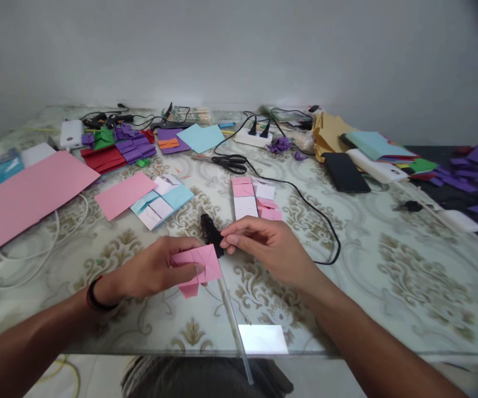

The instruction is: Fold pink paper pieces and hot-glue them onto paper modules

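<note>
My left hand (151,268) grips a folded pink paper piece (209,261), thumb on top and fingers beneath, above the table. Just behind that paper lies a black hot glue gun (209,229), partly hidden by the paper and my fingers. A long translucent glue stick (234,320) extends from under the paper past the table's front edge. My right hand (270,246) is beside the glue gun with thumb and fingertips pinched together; whatever is between them is too small to tell. Beyond it are joined pink and white folded papers (245,202).
To the left are a pink sheet (35,193), a smaller pink paper (125,193) and a blue-and-white folded piece (162,202). Scissors (230,162), a power strip (253,137) and a black cord (305,196) lie behind. A phone (346,172) rests at right.
</note>
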`<act>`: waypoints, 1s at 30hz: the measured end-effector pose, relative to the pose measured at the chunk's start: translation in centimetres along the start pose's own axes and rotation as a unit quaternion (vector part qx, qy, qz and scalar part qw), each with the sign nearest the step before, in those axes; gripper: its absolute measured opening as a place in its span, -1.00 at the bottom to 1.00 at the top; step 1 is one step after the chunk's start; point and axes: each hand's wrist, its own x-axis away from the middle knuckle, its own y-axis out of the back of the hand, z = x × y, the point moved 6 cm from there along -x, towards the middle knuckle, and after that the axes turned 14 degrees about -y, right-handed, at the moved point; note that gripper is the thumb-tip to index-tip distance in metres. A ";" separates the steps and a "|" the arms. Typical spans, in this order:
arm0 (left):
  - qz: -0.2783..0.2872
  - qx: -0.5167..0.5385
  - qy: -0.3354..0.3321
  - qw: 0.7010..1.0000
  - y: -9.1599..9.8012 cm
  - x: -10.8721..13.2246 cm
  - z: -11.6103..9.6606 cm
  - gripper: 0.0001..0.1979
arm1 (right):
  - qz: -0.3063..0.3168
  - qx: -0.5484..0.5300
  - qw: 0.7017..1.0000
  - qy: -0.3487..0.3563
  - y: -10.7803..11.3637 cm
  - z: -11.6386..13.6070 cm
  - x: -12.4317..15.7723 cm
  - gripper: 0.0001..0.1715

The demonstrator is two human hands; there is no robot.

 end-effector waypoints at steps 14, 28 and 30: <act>0.055 0.031 -0.010 0.998 -0.9 0.0 -0.1 -0.84 | 0.015 0.089 0.996 0.001 -1.4 0.0 0.1 -0.86; -0.020 -0.271 -0.190 0.944 -0.8 0.1 -1.8 -0.84 | 0.033 -0.247 0.967 -0.043 -0.1 -1.0 -1.0 -0.71; -0.097 -0.330 -0.244 0.907 -0.2 0.5 -2.7 -0.85 | 0.038 -0.263 0.963 -0.050 -0.7 -1.2 -1.0 -0.70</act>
